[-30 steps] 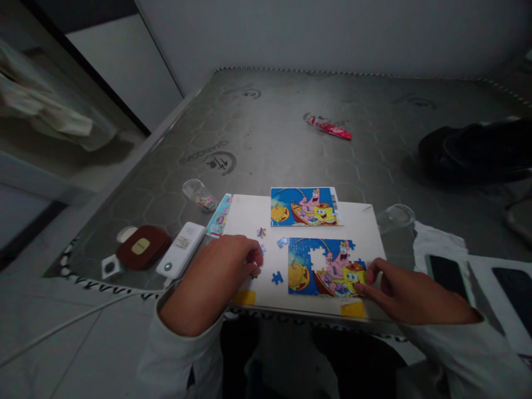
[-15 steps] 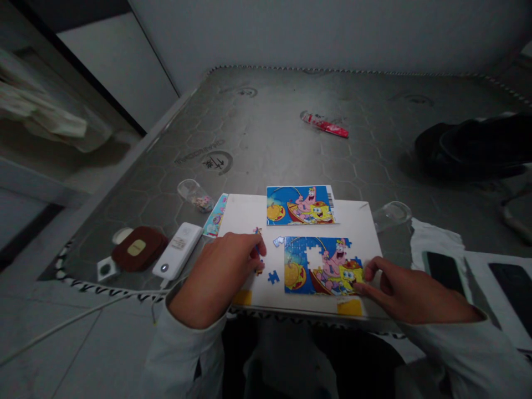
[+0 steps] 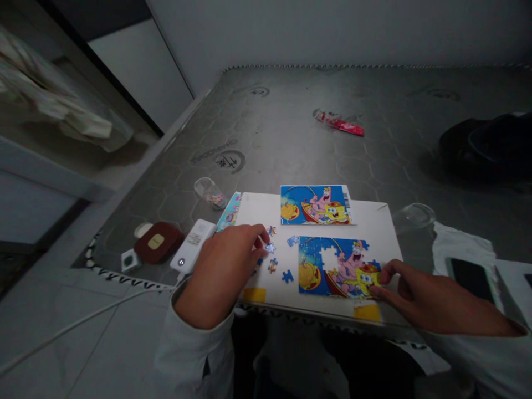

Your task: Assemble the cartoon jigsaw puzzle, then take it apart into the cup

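Stretching sideways: puzzle (image 3: 347, 271), top away | left hand (image 3: 222, 269), right hand (image 3: 436, 299): half-curled, hold unclear

Home, likely bedroom. Main sign: bare grey mattress (image 3: 274, 149), hexagon pattern, printed logos, striped piping (image 3: 332, 67) along edges; far edge beside plain pale wall (image 3: 311, 33). Beyond left edge: pale cloth (image 3: 66, 108) heaped on open shelf (image 3: 135, 152), light panel (image 3: 141, 61) near it. Pale tiled floor (image 3: 62, 346) below near-left corner, white cable (image 3: 103, 313) running above. Household belongings along near edge: cartoon jigsaw (image 3: 310, 275) on white board (image 3: 257, 213), brown case (image 3: 157, 244) close to near-left corner, phone (image 3: 471, 280) toward right.
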`<state>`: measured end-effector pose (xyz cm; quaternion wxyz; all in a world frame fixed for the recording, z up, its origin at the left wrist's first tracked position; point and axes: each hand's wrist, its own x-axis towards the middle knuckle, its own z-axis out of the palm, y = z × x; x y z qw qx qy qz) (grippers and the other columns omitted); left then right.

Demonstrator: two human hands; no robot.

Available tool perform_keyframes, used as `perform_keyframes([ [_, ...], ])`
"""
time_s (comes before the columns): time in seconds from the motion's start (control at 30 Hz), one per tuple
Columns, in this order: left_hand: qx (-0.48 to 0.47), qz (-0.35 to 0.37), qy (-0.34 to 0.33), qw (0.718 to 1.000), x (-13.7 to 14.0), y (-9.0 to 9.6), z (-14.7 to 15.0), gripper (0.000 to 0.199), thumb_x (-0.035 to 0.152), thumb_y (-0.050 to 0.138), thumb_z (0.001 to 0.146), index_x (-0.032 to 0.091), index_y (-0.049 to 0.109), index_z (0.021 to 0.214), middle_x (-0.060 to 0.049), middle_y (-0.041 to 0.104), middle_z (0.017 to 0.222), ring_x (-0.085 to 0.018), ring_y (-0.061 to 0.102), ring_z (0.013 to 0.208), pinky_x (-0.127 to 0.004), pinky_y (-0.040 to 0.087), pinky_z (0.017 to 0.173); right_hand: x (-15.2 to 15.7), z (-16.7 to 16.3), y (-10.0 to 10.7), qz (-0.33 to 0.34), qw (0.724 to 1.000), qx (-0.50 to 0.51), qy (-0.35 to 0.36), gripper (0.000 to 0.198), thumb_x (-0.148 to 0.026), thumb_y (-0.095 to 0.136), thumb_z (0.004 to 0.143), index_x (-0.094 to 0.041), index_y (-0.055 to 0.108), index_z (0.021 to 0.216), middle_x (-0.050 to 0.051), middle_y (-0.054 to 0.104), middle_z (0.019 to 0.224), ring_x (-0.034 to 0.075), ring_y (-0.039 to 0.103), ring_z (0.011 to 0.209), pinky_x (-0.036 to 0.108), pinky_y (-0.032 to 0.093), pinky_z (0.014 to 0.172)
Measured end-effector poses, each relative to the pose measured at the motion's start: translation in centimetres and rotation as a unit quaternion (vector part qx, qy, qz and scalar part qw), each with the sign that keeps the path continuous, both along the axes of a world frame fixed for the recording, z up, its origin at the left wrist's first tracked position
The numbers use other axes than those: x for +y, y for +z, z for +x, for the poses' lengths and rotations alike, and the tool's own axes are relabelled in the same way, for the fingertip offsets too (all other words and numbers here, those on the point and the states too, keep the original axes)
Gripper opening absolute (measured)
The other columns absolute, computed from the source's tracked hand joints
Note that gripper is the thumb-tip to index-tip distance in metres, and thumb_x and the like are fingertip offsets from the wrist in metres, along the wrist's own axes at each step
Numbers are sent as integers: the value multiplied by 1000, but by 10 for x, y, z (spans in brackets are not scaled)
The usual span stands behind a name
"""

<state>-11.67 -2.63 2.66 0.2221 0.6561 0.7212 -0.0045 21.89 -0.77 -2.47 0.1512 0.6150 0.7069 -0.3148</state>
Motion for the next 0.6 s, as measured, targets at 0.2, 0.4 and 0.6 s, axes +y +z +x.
perform_keyframes([
  [0.2,-7,-18,-27,999,-2,-2,-2,19,24,69,82,31,72,99,2,75,102,-22,66,95,-34,44,80,0,-5,4,2,1000,-6,1,28,-52,54,82,-26,54,91,2,66,61,23,63,53,30,35,51],
  [0.4,-35,-47,-50,997,-3,-11,-1,20,29,74,76,33,73,95,4,75,95,-21,66,89,-31,42,72,0,-11,4,2,1000,-22,2,26,-51,54,83,-26,55,90,2,66,62,22,63,54,30,36,50],
  [0.6,-19,-60,-53,997,1,-17,1,18,32,78,70,33,73,87,4,74,90,-22,65,84,-30,36,65,1,-19,7,-6,999,-46,8,24,-49,52,85,-26,53,92,2,69,67,23,66,62,31,37,54],
])
